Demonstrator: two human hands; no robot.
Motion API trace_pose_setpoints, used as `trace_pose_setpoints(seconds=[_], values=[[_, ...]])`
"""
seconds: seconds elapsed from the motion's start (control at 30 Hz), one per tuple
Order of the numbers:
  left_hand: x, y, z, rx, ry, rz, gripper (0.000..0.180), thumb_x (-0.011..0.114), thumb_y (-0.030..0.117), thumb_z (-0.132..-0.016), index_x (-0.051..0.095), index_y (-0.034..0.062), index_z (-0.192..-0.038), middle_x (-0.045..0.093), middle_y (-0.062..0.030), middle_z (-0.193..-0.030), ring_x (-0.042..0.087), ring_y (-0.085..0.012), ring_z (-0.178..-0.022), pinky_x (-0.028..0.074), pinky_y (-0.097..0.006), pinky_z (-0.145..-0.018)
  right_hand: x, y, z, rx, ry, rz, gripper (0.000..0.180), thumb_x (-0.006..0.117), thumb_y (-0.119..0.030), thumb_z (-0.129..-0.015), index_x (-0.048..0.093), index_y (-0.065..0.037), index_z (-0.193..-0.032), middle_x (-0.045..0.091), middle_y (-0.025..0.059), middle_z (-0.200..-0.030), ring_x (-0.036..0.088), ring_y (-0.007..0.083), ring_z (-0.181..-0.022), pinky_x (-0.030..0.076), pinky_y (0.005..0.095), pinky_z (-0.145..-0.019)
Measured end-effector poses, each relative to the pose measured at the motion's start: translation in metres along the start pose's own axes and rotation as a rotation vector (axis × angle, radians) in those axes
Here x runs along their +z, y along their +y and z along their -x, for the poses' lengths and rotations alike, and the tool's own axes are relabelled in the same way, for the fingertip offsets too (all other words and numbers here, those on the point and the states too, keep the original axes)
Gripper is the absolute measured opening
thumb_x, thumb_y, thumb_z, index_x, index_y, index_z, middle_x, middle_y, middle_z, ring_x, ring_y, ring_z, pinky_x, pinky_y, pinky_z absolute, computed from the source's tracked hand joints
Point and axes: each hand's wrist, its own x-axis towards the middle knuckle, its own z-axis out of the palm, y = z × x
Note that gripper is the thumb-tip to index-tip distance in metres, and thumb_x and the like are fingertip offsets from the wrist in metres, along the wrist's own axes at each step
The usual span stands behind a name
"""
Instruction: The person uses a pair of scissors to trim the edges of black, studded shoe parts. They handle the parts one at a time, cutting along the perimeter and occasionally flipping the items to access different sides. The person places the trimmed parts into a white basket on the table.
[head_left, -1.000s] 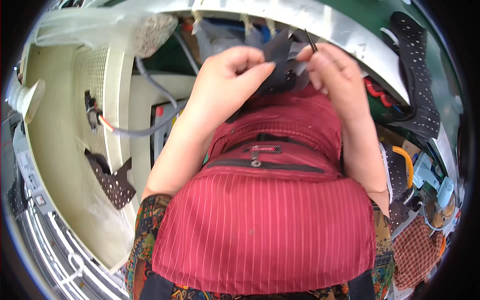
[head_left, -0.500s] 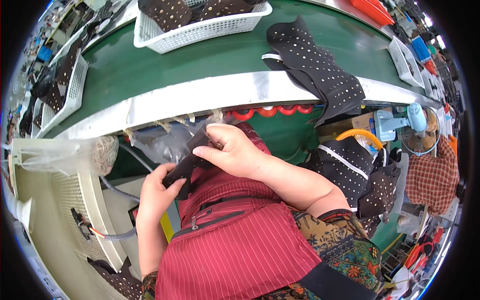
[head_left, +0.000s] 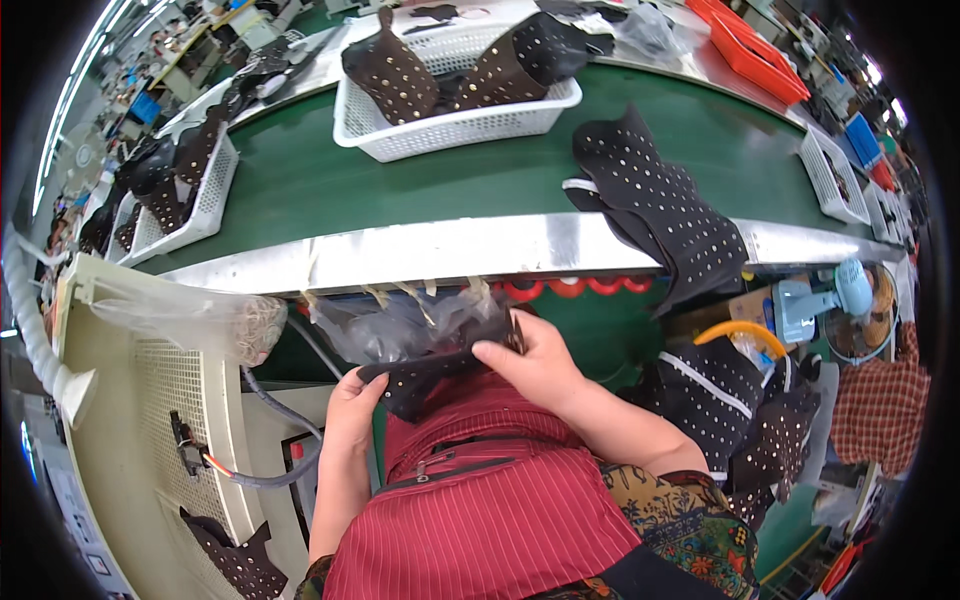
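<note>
A dark, studded piece of shoe-upper material [head_left: 425, 378] is stretched between my two hands, above my red striped apron [head_left: 490, 500]. My left hand [head_left: 355, 402] pinches its left end between thumb and fingers. At the other end, my right hand [head_left: 535, 358] grips it with the thumb on top; some of those fingers are hidden behind the piece. Just beyond it, clear plastic bags [head_left: 385, 325] hang below the metal edge of the bench. More black studded pieces [head_left: 665, 205] drape over that edge to the right.
A green conveyor belt [head_left: 300, 180] crosses ahead, carrying a white basket [head_left: 460, 130] of brown studded pieces and another white basket [head_left: 215, 205] at left. A cream machine housing [head_left: 120, 440] stands left. A light-blue fan [head_left: 850, 290] and hanging studded pieces [head_left: 700, 390] are at right.
The view has tilted up, showing more of the belt and baskets. The held piece is now spread flatter between my hands, its studs showing.
</note>
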Motion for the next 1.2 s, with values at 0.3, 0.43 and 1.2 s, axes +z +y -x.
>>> trace_pose_setpoints(seconds=[0.3, 0.43, 1.2], values=[[0.016, 0.061, 0.014, 0.081, 0.181, -0.530, 0.014, 0.050, 0.008, -0.092, 0.056, 0.0032, -0.103, 0.062, -0.0037, -0.079, 0.057, -0.0073, -0.063, 0.043, -0.022, -0.051, -0.004, 0.007, 0.011, -0.392, -0.291, 0.304, 0.015, 0.070, -0.011, -0.077, 0.059, -0.002, -0.083, 0.051, 0.0084, -0.073, 0.052, 0.0224, -0.061, 0.041, 0.0328, -0.053], [0.061, 0.112, 0.019, 0.604, 0.230, -0.696, 0.013, 0.047, -0.001, -0.091, 0.057, 0.0002, -0.100, 0.061, -0.0057, -0.089, 0.058, -0.0114, -0.073, 0.046, -0.022, -0.066, -0.023, 0.000, 0.016, -0.391, -0.175, 0.181, 0.012, 0.069, -0.006, -0.077, 0.061, -0.002, -0.086, 0.050, 0.0041, -0.075, 0.050, 0.0116, -0.061, 0.039, 0.0252, -0.053], [0.328, 0.006, -0.128, 1.136, -0.760, -1.428, 0.054, 0.064, 0.030, -0.079, 0.048, 0.0148, -0.129, 0.038, -0.0143, -0.139, 0.036, -0.0310, -0.129, 0.029, -0.052, -0.103, -0.165, 0.062, 0.071, 0.149, 0.831, -1.171, 0.027, 0.052, -0.034, -0.093, 0.057, -0.009, -0.105, 0.040, -0.0027, -0.069, 0.033, 0.0062, -0.052, 0.027, 0.0195, -0.043]])
